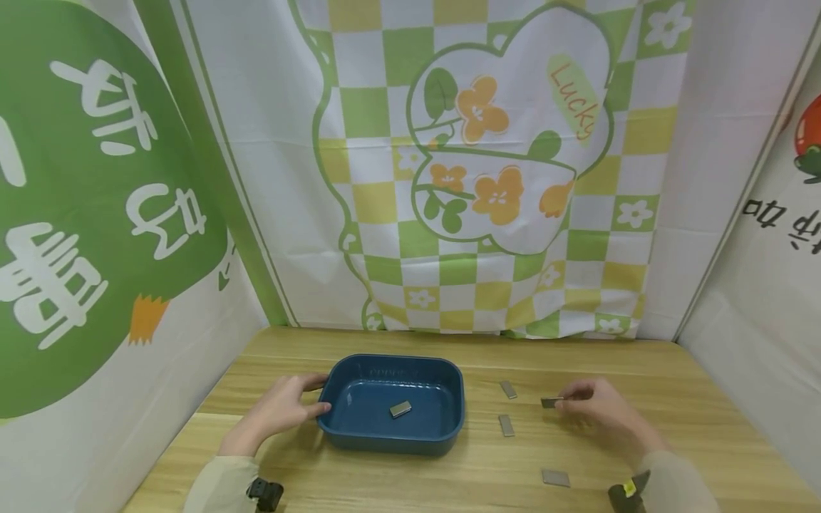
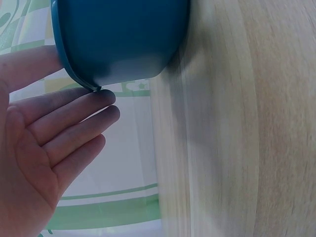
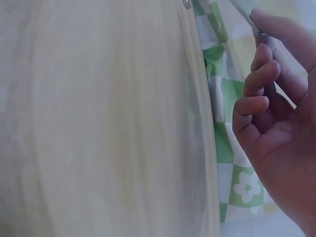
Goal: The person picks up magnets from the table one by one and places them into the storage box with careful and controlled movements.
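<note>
With straight fingers, the left hand (image 1: 282, 408) touches the blue tray (image 1: 394, 443) toward the table's (image 1: 410, 488) left edge, apparently steadying it; nearer the right edge, the right hand (image 1: 599, 407) pinches a gray tile (image 1: 549, 402) at one end.

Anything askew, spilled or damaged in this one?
Nothing stands out. The blue tray sits upright on the table, one grey piece inside it; three loose pieces lie at differing angles to its right, but I see no spill or damage.
</note>
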{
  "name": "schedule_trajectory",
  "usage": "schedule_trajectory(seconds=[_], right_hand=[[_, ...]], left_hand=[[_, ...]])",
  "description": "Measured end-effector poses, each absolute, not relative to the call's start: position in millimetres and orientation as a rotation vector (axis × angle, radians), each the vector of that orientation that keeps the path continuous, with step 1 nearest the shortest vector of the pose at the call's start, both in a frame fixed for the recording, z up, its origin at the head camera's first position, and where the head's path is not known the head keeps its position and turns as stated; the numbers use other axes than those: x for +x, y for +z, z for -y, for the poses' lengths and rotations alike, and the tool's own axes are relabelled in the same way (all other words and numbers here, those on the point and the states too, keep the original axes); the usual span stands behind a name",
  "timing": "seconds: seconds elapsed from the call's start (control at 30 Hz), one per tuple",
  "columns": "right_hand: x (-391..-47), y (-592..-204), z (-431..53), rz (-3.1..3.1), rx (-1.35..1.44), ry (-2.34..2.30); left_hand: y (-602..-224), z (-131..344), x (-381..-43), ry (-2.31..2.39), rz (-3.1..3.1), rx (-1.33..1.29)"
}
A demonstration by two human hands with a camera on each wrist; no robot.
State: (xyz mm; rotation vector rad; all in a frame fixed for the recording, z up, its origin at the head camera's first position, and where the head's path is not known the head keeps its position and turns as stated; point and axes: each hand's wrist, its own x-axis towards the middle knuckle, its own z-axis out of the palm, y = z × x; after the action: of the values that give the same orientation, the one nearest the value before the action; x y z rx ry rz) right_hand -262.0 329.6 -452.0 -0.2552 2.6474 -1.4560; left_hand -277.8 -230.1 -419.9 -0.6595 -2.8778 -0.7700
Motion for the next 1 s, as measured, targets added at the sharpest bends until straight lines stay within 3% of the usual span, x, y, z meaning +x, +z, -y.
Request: schedule_trajectory(seconds=[1.0], right_hand=[[-276, -432, -300, -2.794, -0.357, -1.332]], left_hand=[[-419, 230, -276, -0.786, 2.873, -0.660]])
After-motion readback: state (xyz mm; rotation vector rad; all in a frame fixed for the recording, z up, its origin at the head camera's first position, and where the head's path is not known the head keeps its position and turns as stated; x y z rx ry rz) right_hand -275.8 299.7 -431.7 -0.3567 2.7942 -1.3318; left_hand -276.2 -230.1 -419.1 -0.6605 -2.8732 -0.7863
